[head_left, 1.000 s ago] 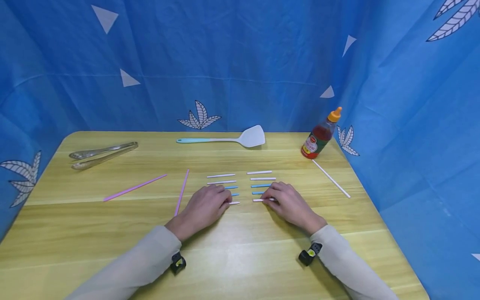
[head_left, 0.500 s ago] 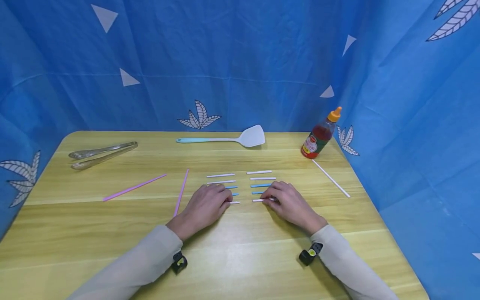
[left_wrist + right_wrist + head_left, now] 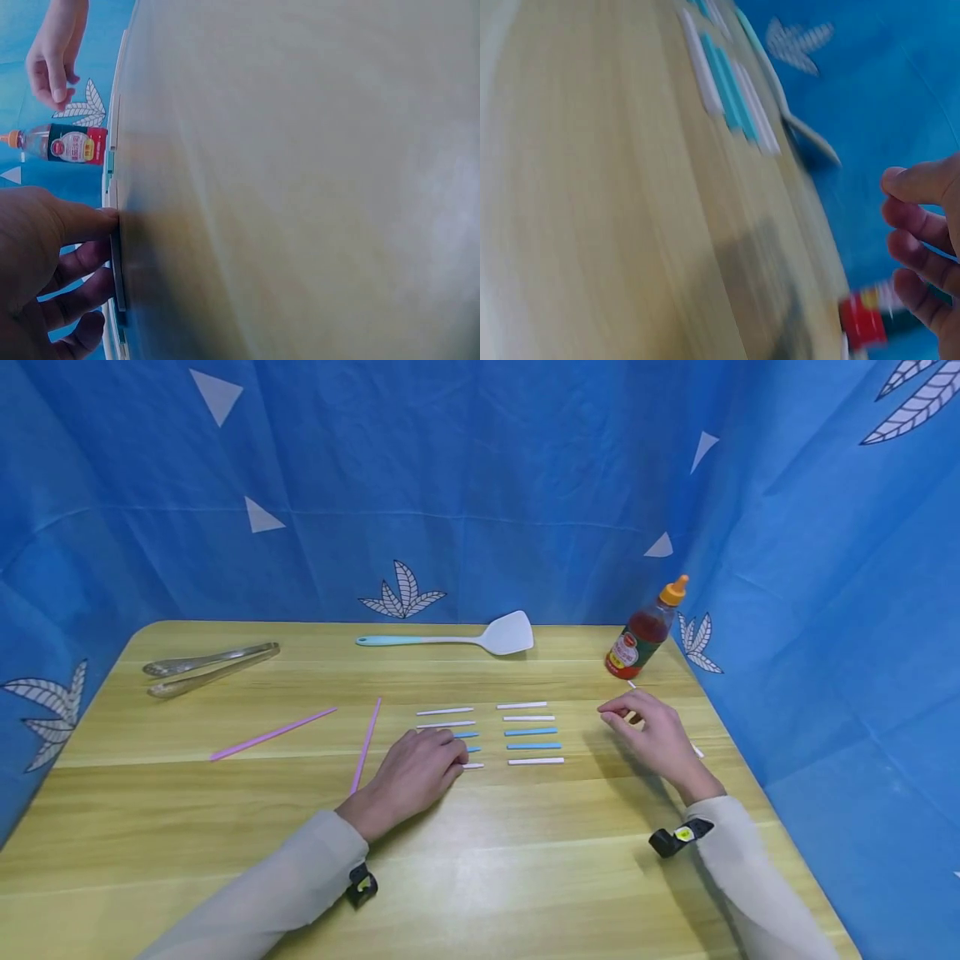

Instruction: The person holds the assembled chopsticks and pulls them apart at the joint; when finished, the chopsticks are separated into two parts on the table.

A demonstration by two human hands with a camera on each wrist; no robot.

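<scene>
Short straw pieces lie in two columns in the head view, white and blue in each. My left hand (image 3: 420, 768) is low over the left column and hides parts of several pieces. Its thumb and fingers hold the nearest white straw piece (image 3: 473, 766), which looks dark in the left wrist view. Raised above the table, my right hand (image 3: 652, 735) has loosely bent fingers and nothing between them. It is right of the right column, whose nearest white straw piece (image 3: 536, 761) lies uncovered. Behind this hand, a long white straw (image 3: 698, 750) is mostly hidden.
A sauce bottle (image 3: 636, 643) with an orange cap stands at the back right. Along the back lie a white spatula (image 3: 507, 633) and metal tongs (image 3: 213, 667). Two long purple straws, one slanting (image 3: 273, 734) and one steeper (image 3: 366, 743), lie at left. A blue curtain hangs behind.
My right hand has let go of the nearest white straw piece in the right column and moved right and up, toward the long white straw. The left hand stays in place.
</scene>
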